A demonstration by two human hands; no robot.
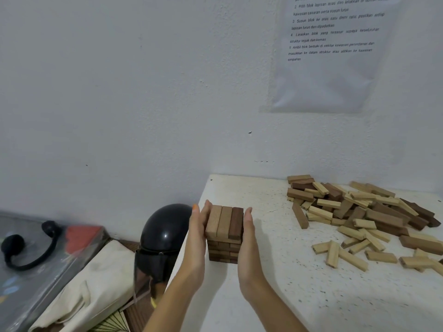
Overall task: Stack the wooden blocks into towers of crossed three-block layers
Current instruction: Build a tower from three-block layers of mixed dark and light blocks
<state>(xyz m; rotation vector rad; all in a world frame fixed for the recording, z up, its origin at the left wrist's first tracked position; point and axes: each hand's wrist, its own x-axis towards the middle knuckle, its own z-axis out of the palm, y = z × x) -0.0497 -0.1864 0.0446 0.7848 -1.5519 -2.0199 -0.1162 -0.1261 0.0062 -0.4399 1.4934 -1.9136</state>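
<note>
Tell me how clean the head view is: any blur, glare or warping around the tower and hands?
Head view: the tower, the left hand and the right hand are sharp and evenly lit, with only soft shadows on the table; a small glare spot sits on the helmet; the far left edge is smeared; the wide lens bends the sheet on the wall.
</note>
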